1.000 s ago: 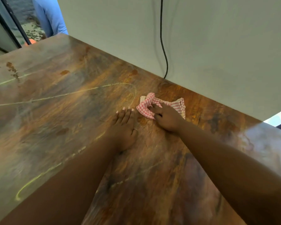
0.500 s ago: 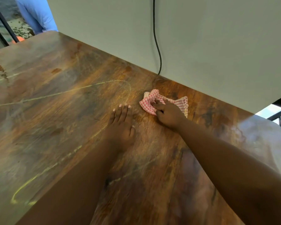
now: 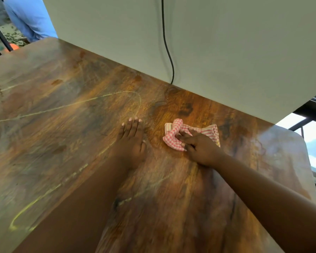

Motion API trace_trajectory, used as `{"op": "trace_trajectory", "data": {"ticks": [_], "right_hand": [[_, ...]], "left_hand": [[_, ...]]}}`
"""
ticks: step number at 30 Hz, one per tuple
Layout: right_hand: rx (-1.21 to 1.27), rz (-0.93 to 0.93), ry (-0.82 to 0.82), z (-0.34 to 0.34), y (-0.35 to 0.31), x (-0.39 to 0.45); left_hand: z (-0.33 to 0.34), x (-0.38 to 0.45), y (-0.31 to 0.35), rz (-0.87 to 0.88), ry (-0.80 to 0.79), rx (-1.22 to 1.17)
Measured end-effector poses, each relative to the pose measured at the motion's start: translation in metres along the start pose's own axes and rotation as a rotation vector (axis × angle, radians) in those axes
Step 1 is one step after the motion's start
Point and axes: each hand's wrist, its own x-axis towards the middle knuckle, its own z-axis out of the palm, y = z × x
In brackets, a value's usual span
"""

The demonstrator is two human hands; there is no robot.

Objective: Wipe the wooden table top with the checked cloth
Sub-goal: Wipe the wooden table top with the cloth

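A bunched red-and-white checked cloth (image 3: 173, 136) lies on the wooden table top (image 3: 62, 128), toward its far right side. My right hand (image 3: 201, 147) lies on the cloth, its fingers curled into the folds and gripping it against the wood. My left hand (image 3: 132, 141) rests flat on the table just left of the cloth, fingers straight and together, holding nothing. Pale yellow chalk-like lines (image 3: 49, 192) curve across the table's left and middle parts.
A white wall (image 3: 226, 42) runs along the table's far edge, with a black cable (image 3: 167, 46) hanging down to it. A person in a light blue shirt (image 3: 29, 17) stands past the far left corner. The table's rounded right corner (image 3: 297, 139) borders a bright window area.
My right hand has slid the cloth to the right, away from my left hand. The gap between the two hands is wider. My left hand stays flat on the table.
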Motion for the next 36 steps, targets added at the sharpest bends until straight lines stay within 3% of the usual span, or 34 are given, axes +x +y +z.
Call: {"op": "trace_trajectory", "data": {"ticks": [5,11,14,22,30,36], "right_hand": [[-0.065,0.078,0.058,0.011,-0.028,0.031],[0.009,-0.148,0.024,0.031,-0.073,-0.014],[0.028,-0.175,-0.028,0.029,-0.067,-0.05],[0.024,0.036,0.059,0.035,-0.086,-0.048],[0.021,-0.112,-0.038,0.049,-0.117,-0.105],[-0.001,0.078,0.002,0.044,-0.106,-0.106]], "left_hand": [[0.001,0.001,0.0,-0.011,-0.015,0.015],[-0.005,0.001,0.0,-0.008,-0.036,-0.021],[-0.006,0.0,0.001,-0.022,-0.035,-0.032],[-0.006,-0.002,0.001,0.062,-0.061,0.046],[-0.005,-0.031,-0.006,0.102,-0.11,0.098],[-0.001,-0.055,-0.005,0.097,-0.078,0.08]]}}
